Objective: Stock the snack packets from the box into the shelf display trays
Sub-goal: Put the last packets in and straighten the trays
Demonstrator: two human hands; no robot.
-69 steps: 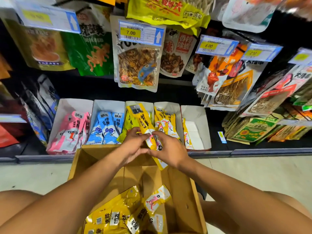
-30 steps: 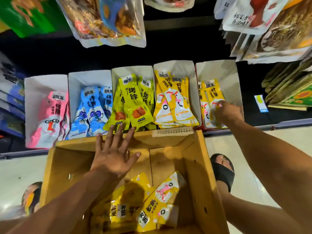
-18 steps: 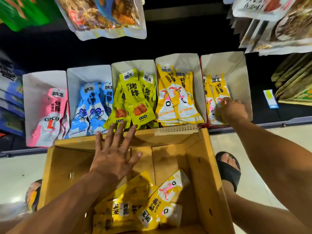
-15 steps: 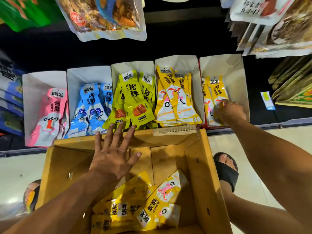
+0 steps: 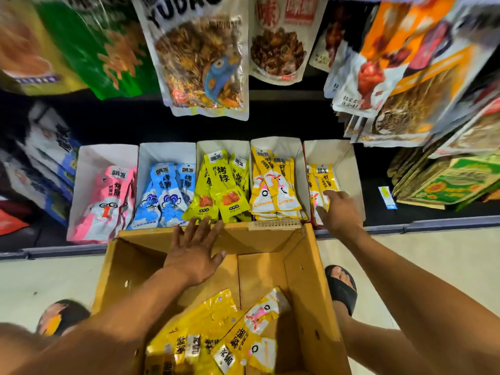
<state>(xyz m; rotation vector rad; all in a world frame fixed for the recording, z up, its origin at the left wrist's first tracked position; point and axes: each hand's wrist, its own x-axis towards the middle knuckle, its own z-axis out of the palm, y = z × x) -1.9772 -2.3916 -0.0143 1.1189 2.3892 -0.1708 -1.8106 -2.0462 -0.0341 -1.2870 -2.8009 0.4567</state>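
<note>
The black bottom shelf is carrying five white trays side by side, green packs lying stacked farther right; a cardboard box is sitting on the pale floor.

Yellow packets loose in cardboard box

The box under the left grip is showing matt brown corrugated cardboard. The snack packets inside are gleaming, glossy plastic film. The display trays at the right grip are showing smooth white card.
</note>
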